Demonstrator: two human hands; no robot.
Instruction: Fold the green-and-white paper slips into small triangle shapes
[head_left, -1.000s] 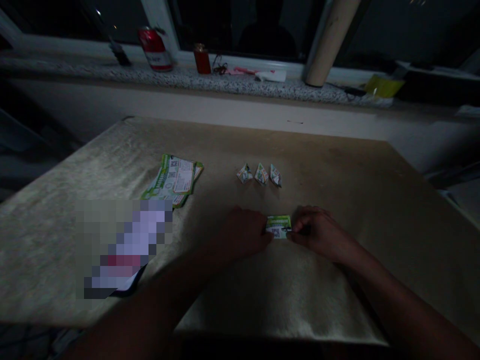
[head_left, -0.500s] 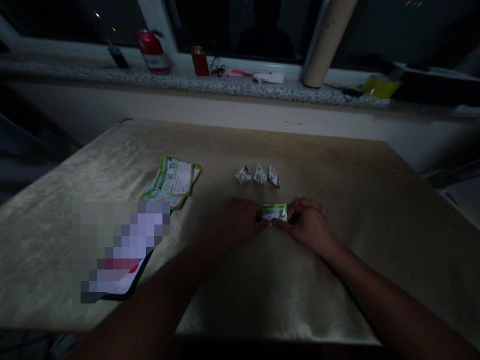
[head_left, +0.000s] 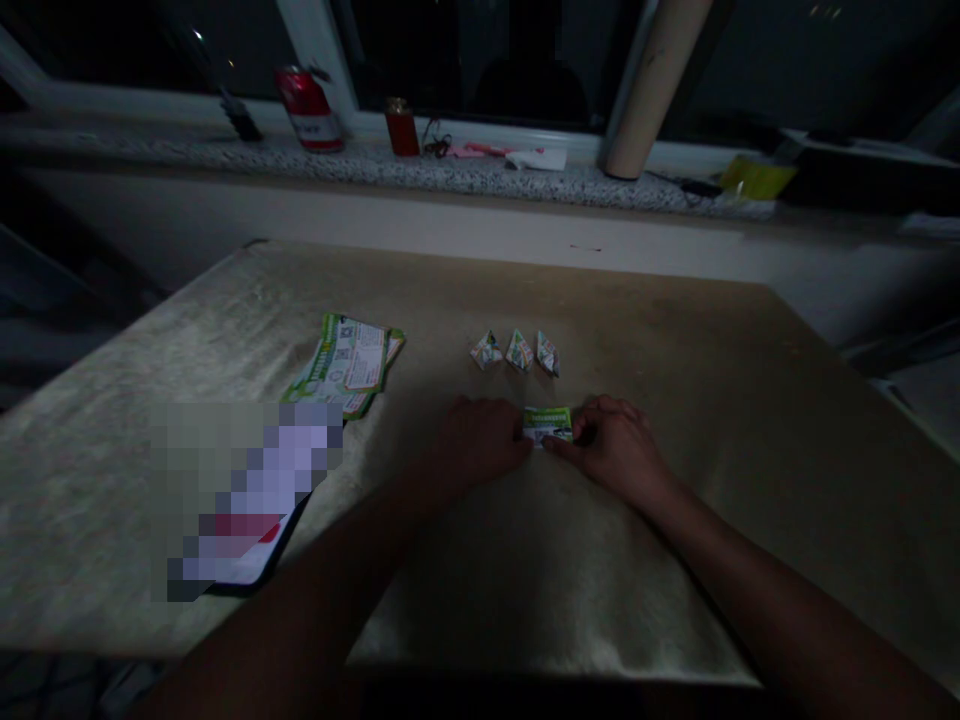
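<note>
Pinching the green-and-white paper (head_left: 551,417) over the surface (head_left: 675,350), left hand (head_left: 484,437) and right hand (head_left: 616,442) curl nearly closed at opposite ends, probably the safest hold on something light and easily creased.

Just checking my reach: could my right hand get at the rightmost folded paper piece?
Probably yes: nothing stands between your right hand and the rightmost folded piece, though that hand holds the green paper.

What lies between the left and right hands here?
In the head view, a small rectangle of green-and-white printed paper lies there, touched by the left hand and the right hand.
</note>
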